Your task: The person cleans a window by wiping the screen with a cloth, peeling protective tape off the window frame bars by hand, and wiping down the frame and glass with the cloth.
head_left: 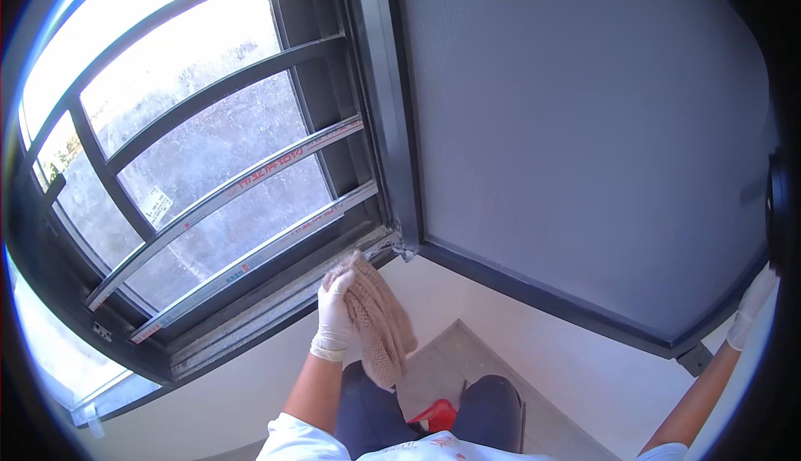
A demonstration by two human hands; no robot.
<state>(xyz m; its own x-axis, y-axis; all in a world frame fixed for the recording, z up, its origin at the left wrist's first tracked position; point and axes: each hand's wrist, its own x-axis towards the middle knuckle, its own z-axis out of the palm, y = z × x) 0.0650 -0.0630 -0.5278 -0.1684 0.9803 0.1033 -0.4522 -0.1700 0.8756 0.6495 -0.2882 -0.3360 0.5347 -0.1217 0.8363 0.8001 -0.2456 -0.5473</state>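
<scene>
My left hand [335,315], in a thin white glove, is closed on a beige knit cloth [380,327]. The cloth hangs down from my fingers, with its top by the sill track [275,315] of the dark window frame [385,77]. To the right stands the opened sash [584,144], a dark frame around a grey mesh panel. My right hand [755,302], also gloved, is at the sash's outer edge, just below a dark handle-like part [778,211]. Its fingers are lost at the dark rim of the view, so their grip is hidden.
Dark bars [217,85] and two metal rails with red print [275,169] cross the window opening. A small white sticker [156,206] is on the glass behind. Below are a white wall [534,319], floor tiles [434,361] and a red object [438,415] between my legs.
</scene>
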